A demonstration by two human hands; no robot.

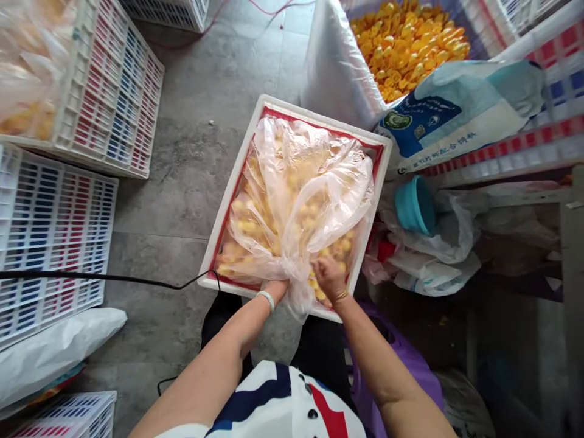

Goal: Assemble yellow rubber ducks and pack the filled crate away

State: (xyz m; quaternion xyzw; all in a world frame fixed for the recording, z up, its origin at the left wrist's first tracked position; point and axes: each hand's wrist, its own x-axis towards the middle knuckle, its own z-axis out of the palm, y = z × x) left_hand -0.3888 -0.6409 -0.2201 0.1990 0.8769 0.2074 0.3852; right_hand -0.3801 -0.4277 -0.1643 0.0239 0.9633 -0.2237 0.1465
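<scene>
A clear plastic bag [301, 182] full of small yellow pieces fills a white crate [228, 210] with a red inner lining. The bag's mouth is gathered into a twisted neck near the crate's front side, its loose end hanging over the rim. My left hand [275, 290], with a pale band on the wrist, grips the gathered neck from the left; its fingertips are hidden by the plastic. Right of the neck, my right hand [329, 277] is curled into a fist against the bag. What its fingers hold is hidden.
Slatted crates [109, 91] stand at the left, one holding bagged goods. A plastic-lined bin of orange pieces [410, 45] is at the upper right. Nearby are a printed sack [460, 109] and a turquoise bowl [415, 205]. A black cable [150, 280] reaches the crate's left corner.
</scene>
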